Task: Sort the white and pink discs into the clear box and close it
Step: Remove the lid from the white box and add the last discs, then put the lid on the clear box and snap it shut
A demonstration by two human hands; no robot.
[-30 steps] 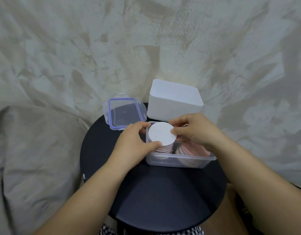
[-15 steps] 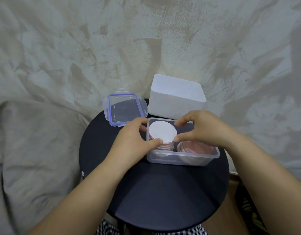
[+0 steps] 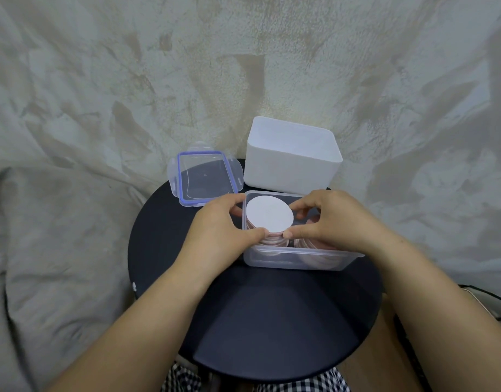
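Note:
A clear box [image 3: 294,260] stands on the round black table [image 3: 272,321]. In its left half sits a stack of discs [image 3: 269,215] with a white one on top and pink edges below. My left hand [image 3: 224,227] and my right hand [image 3: 331,219] pinch this stack from both sides, fingertips on its rim. More pink discs [image 3: 314,244] lie in the right half, mostly hidden under my right hand. The box's clear lid [image 3: 204,178] with a blue seal lies flat at the table's back left.
A white open bin [image 3: 291,159] stands right behind the clear box, against the mottled grey wall. Grey cloth drapes at the left of the table. Checked fabric shows below the table's front edge.
The stack of discs has gone down from above the box's rim into its left half, both hands staying on it. The camera view has shifted a little.

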